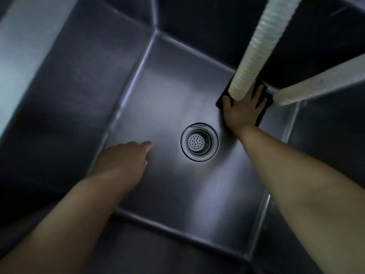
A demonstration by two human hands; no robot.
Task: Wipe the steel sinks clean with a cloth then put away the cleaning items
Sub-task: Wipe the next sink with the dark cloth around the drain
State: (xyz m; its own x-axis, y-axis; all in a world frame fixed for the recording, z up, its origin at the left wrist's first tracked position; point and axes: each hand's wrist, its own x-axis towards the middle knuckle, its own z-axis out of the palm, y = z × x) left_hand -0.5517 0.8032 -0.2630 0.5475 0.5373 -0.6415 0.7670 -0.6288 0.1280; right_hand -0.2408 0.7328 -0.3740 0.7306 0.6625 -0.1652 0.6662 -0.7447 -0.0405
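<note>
While I watch, right hand point(244, 108): fingers spread flat, pressing black cloth point(262, 115) on sink floor point(158, 99).
Left hand point(126, 157): loose, holding nothing.
Drain strainer point(199, 142): just beside the cloth.

I think I am looking into a working kitchen or a scullery. I see a deep steel sink point(83, 80) with tall straight walls and a round drain strainer point(199, 142) in its floor. Two pale ribbed hoses point(262, 46) hang down into it from above.

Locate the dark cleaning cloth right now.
Head view: the dark cleaning cloth lies flat on the steel sink floor, far right corner, under the right hand, below the white ribbed hose.
</note>
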